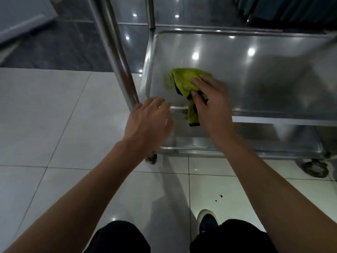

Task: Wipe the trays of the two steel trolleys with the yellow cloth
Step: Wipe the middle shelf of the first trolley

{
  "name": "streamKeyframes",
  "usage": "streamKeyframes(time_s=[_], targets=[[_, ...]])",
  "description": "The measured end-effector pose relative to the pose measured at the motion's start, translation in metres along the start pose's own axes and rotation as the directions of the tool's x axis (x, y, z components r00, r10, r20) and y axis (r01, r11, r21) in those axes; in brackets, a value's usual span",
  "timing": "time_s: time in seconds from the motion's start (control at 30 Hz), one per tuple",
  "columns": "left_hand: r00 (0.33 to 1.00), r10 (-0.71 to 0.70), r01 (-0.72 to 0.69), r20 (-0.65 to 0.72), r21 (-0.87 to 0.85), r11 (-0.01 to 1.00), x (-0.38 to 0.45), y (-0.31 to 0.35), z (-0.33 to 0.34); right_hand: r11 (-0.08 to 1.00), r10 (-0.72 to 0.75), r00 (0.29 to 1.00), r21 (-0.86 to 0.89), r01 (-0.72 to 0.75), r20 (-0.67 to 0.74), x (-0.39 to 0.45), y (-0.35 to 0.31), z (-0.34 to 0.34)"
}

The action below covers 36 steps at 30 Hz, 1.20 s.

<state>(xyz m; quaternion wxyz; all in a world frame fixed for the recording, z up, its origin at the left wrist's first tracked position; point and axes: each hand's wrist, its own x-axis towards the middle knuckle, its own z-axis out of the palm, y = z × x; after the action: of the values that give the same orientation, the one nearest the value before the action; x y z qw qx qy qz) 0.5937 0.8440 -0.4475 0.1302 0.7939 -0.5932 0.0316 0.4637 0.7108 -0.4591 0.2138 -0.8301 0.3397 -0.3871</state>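
A yellow cloth (186,81) with dark edging lies bunched on the middle tray (255,70) of a steel trolley, near the tray's front left corner. One end of the cloth hangs over the tray's front rim. My right hand (209,103) presses down on the cloth and grips it with thumb and fingers. My left hand (149,123) hovers with fingers spread just off the tray's front left corner, beside the trolley's upright post (118,57); it looks blurred and holds nothing. A lower tray (255,148) shows beneath.
The trolley stands on castors (316,168) on a glossy white tile floor (45,115). Dark tiles lie beyond at the back left. My dark trousers and one shoe (207,222) are at the bottom. Dark blue-green objects stand at the top right.
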Motion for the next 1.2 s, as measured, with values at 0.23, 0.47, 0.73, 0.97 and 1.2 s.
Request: streamKeyframes(time_s=[0.23,0.47,0.73,0.97,1.2], targets=[[0.998,-0.066,0.066,-0.009,0.064,0.996,-0.011,-0.009,0.012,0.998,0.02,0.999,0.063,-0.023,0.043,0.001,-0.003,0.015],[0.995,-0.096,0.092,0.013,0.16,0.983,-0.004,-0.01,0.005,0.997,-0.014,0.996,0.071,0.008,0.091,0.02,-0.024,0.038],[0.991,-0.109,0.086,0.071,0.267,0.96,-0.002,-0.013,-0.002,0.954,-0.057,0.823,-0.213,0.212,0.565,0.032,-0.014,0.077],[0.997,-0.036,0.016,0.072,0.252,0.968,-0.011,-0.019,0.001,0.942,-0.103,0.837,-0.216,0.255,0.538,0.029,-0.007,0.081],[0.997,-0.051,0.034,0.061,0.25,0.968,-0.016,-0.021,0.006,0.948,-0.123,0.874,-0.206,0.244,0.47,0.014,-0.013,0.081]])
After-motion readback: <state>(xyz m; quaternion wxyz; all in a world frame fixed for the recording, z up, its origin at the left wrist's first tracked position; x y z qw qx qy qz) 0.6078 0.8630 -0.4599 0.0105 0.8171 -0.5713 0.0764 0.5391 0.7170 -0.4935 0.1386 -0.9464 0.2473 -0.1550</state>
